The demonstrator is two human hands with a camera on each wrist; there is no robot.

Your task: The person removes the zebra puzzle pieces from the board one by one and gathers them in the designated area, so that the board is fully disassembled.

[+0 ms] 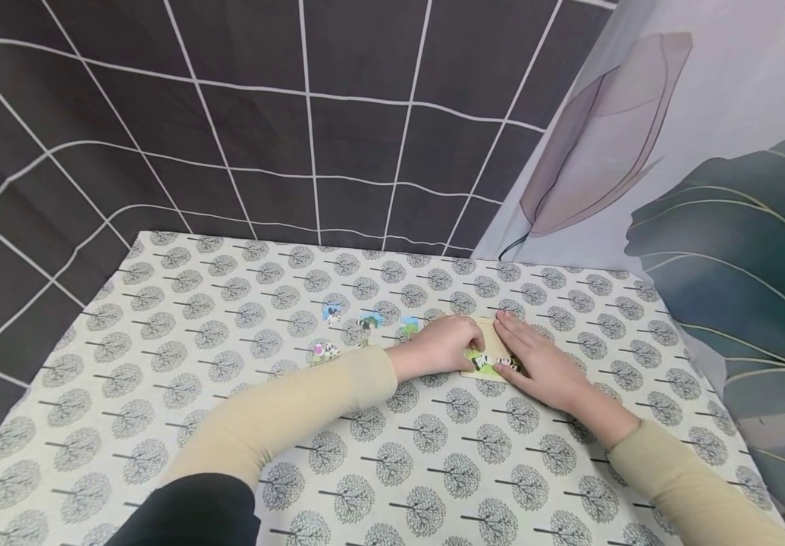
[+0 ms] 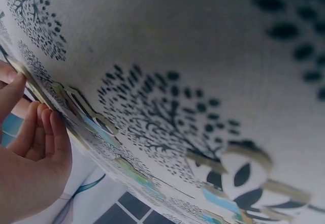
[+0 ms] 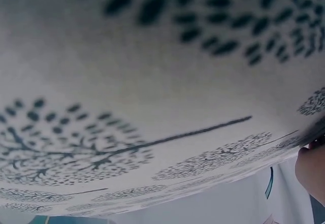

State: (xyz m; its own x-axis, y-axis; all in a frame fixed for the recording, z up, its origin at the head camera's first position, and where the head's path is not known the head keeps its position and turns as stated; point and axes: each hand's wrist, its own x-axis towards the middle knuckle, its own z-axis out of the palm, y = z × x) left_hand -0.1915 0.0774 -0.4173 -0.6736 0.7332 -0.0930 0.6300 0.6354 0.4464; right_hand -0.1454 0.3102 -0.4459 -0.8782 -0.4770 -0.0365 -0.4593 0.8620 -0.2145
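Observation:
A small wooden puzzle board [image 1: 490,334] lies on the table between both hands, its lower part filled with green, black and white picture pieces. My left hand [image 1: 445,345] is at the board's left side, fingers bent, with a green-edged puzzle piece [image 1: 472,354] between thumb and fingertips. In the left wrist view the left hand [image 2: 38,153] shows curled fingers at the board's edge. My right hand [image 1: 542,364] lies along the right side with fingers extended, its thumb touching the lower pieces. In the right wrist view only a bit of the right hand [image 3: 311,170] shows.
Loose puzzle pieces lie left of the board, among them a blue one [image 1: 331,312], a blue-black one [image 1: 370,320], a blue-green one [image 1: 409,326] and a pink-spotted one [image 1: 326,349]. A tree-print cloth [image 1: 365,485] covers the table; a dark grid curtain [image 1: 255,129] hangs behind.

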